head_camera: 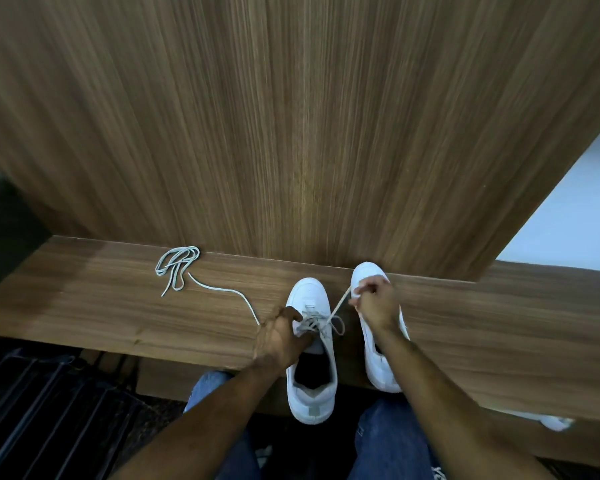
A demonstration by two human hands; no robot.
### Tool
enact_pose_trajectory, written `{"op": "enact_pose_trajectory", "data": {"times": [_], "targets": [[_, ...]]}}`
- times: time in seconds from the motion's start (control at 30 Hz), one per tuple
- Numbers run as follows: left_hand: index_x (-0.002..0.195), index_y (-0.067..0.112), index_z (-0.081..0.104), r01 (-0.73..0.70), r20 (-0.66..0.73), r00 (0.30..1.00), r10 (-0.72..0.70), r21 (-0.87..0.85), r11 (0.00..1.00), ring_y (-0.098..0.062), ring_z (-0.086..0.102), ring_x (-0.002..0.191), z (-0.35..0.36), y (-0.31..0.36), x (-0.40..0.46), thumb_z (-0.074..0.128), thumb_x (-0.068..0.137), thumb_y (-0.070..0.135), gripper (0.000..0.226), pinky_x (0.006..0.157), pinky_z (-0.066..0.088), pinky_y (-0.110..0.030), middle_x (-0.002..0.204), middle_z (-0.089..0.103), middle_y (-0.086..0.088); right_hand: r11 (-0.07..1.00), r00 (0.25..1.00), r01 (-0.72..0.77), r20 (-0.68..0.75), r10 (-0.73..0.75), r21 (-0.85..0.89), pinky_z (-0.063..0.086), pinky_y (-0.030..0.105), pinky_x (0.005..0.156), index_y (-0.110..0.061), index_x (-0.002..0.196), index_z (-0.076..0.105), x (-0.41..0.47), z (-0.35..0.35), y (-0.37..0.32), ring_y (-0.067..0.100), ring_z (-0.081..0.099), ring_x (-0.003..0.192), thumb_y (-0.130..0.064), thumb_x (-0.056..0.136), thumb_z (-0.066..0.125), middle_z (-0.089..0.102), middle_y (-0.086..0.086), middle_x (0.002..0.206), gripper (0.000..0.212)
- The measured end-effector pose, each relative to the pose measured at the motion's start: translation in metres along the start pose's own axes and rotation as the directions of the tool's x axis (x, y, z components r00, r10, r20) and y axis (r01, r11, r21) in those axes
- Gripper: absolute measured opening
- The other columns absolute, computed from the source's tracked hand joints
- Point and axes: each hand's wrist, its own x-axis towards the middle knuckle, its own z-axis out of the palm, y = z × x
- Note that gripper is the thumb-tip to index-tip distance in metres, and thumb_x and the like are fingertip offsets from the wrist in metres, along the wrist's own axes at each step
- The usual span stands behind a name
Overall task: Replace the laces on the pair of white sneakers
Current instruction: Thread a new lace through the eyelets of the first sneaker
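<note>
Two white low-top leather sneakers are set side by side on the brown wood-grain counter (499, 323), toes toward the upright panel. The left sneaker (312, 358) is gripped at its eyelets by the left hand (279, 337), whose fingers are curled on the pale grey lace (338, 303). That lace is pinched and drawn taut by the right hand (374, 303), held over the right sneaker (378, 362). Left of the left sneaker, a coiled pale lace (177, 268) lies, seemingly trailing to the left hand.

A narrow wooden ledge (516, 327) carries two white sneakers (311, 355) (toes to the wall) and a loose lace (177, 268).
</note>
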Motion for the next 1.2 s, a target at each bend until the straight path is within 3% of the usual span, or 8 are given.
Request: {"op": "enact_pose_trajectory", "data": {"times": [0.13, 0.23, 0.33, 0.47, 0.7, 0.9, 1.0, 1.2], "targets": [[0.095, 0.026, 0.069, 0.055, 0.047, 0.997, -0.056, 0.017, 0.998, -0.026, 0.065, 0.098, -0.004, -0.001, 0.000, 0.066, 0.077, 0.054, 0.033, 0.079, 0.052, -0.033, 0.098, 0.072, -0.003, 0.798, 0.971, 0.119, -0.238, 0.031, 0.591, 0.054, 0.030, 0.062, -0.012, 0.075, 0.054, 0.010, -0.028, -0.035, 0.023, 0.060, 0.063, 0.016, 0.084, 0.041, 0.060, 0.010, 0.072, 0.032], [0.088, 0.023, 0.071, 0.068, 0.053, 0.996, -0.070, 0.029, 0.997, -0.027, 0.065, 0.096, -0.003, 0.001, 0.000, 0.063, 0.079, 0.051, 0.030, 0.076, 0.052, -0.033, 0.094, 0.072, -0.006, 0.978, 0.948, 0.177, -0.284, -0.141, 0.107, 0.052, 0.039, 0.079, -0.014, 0.090, 0.062, 0.009, -0.031, -0.024, 0.022, 0.064, 0.083, 0.005, 0.083, 0.050, 0.068, 0.007, 0.089, 0.023], [0.087, 0.023, 0.071, 0.083, 0.059, 0.995, -0.084, 0.033, 0.996, -0.029, 0.065, 0.097, -0.003, 0.002, 0.002, 0.062, 0.079, 0.051, 0.030, 0.078, 0.052, -0.034, 0.095, 0.071, -0.007, 0.894, 0.952, 0.281, -0.012, -0.305, -0.348, 0.049, 0.037, 0.086, -0.015, 0.108, 0.063, -0.009, -0.019, 0.008, 0.022, 0.058, 0.102, 0.000, 0.080, 0.055, 0.062, 0.004, 0.111, 0.033], [0.087, 0.019, 0.069, 0.090, 0.046, 0.995, -0.093, 0.072, 0.993, -0.031, 0.063, 0.100, -0.003, 0.003, 0.001, 0.060, 0.083, 0.049, 0.031, 0.079, 0.048, -0.033, 0.099, 0.069, -0.010, 0.641, 0.823, 0.565, 0.406, -0.397, -0.519, 0.046, 0.034, 0.090, -0.019, 0.099, 0.073, -0.037, 0.005, 0.033, 0.023, 0.058, 0.104, -0.009, 0.081, 0.057, 0.064, 0.001, 0.108, 0.026], [0.085, 0.019, 0.069, 0.114, 0.050, 0.992, -0.117, 0.059, 0.992, -0.031, 0.063, 0.099, -0.004, 0.004, -0.002, 0.059, 0.083, 0.050, 0.032, 0.078, 0.048, -0.032, 0.097, 0.070, -0.009, 0.387, 0.825, 0.565, 0.504, -0.256, -0.728, 0.026, 0.044, 0.109, -0.020, 0.105, 0.063, -0.037, 0.019, 0.031, 0.021, 0.045, 0.122, -0.029, 0.091, 0.047, 0.057, -0.001, 0.116, 0.023], [0.088, 0.022, 0.070, 0.119, 0.063, 0.990, -0.124, 0.079, 0.990, -0.030, 0.064, 0.099, -0.005, 0.003, -0.002, 0.058, 0.083, 0.049, 0.030, 0.077, 0.048, -0.032, 0.098, 0.070, -0.007, 0.881, 0.897, 0.373, -0.128, -0.423, -0.290, 0.043, 0.034, 0.080, -0.017, 0.083, 0.057, -0.012, -0.010, -0.017, 0.023, 0.059, 0.087, -0.005, 0.086, 0.052, 0.062, -0.001, 0.090, 0.014], [0.086, 0.021, 0.069, 0.132, 0.059, 0.989, -0.138, 0.089, 0.987, -0.029, 0.064, 0.099, -0.003, 0.004, 0.000, 0.057, 0.081, 0.051, 0.032, 0.077, 0.047, -0.031, 0.099, 0.069, -0.006, 0.883, 0.796, 0.444, -0.387, -0.466, -0.151, 0.040, 0.032, 0.077, -0.013, 0.090, 0.055, 0.001, -0.035, -0.046, 0.016, 0.052, 0.083, -0.009, 0.092, 0.053, 0.056, -0.003, 0.090, 0.005], [0.087, 0.020, 0.068, 0.137, 0.035, 0.989, -0.142, 0.114, 0.984, -0.030, 0.063, 0.101, -0.002, 0.006, -0.001, 0.056, 0.083, 0.046, 0.029, 0.077, 0.046, -0.030, 0.101, 0.069, -0.007, 0.717, 0.906, 0.345, 0.013, -0.424, -0.606, 0.045, 0.044, 0.090, -0.016, 0.112, 0.060, 0.001, -0.035, -0.010, 0.028, 0.053, 0.107, -0.012, 0.082, 0.061, 0.056, 0.006, 0.113, 0.030]]}}
